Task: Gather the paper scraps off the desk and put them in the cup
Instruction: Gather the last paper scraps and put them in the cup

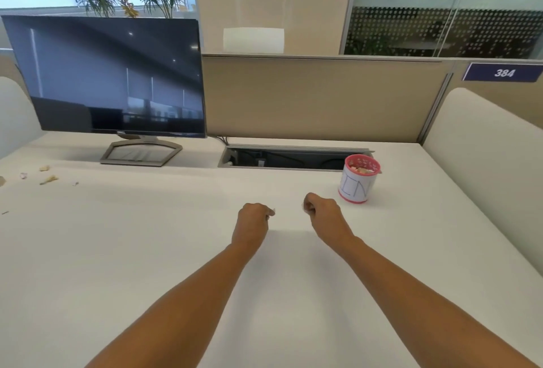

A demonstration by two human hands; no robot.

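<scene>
Paper scraps (48,179) are scattered far-left on the bench (176,250), more piled in the pink cup (356,190). A white bit (273,210) is pinched in the left hand (252,217), another in the right hand (322,209).

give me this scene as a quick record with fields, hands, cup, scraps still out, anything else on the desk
left hand: fingers curled, pinching a small pale scrap at the fingertips
right hand: fingers curled, a tiny white bit seems pinched
cup: upright, pink rim, just right of the right hand, already holds paper pieces
loose scraps: a few on the far left of the desk
monitor: screen dark, back left
task state: not finished
</scene>
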